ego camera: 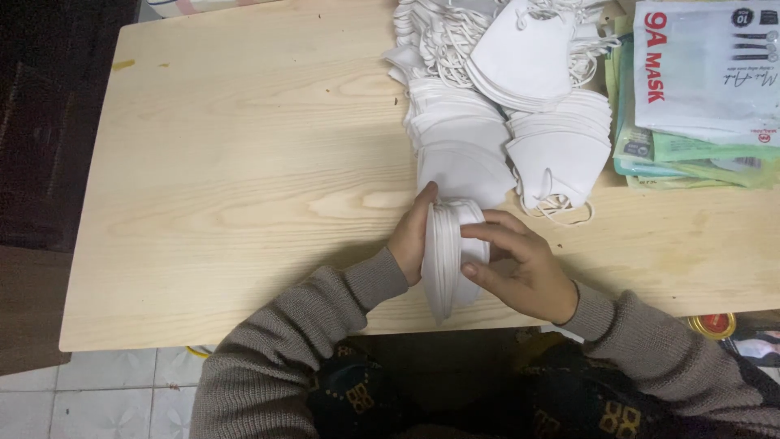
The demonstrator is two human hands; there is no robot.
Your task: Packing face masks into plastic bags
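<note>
A stack of white masks (pixel 449 256) stands on edge at the near edge of the desk (pixel 244 179), squeezed between 2 hands. The left hand (pixel 413 236) presses flat against its left face; the right hand (pixel 524 264) has its fingers (pixel 487 232) curled over the top and right side, grasping it. Just behind, piles of loose white masks (pixel 504 106) spread toward the far edge. Printed packets (pixel 699 89) are stacked at the far right corner.

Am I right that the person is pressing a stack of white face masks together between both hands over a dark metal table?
Not quite: the table is pale wood, not dark metal, as the head view shows. The left hand and right hand do press the stack of white face masks between them.
</note>
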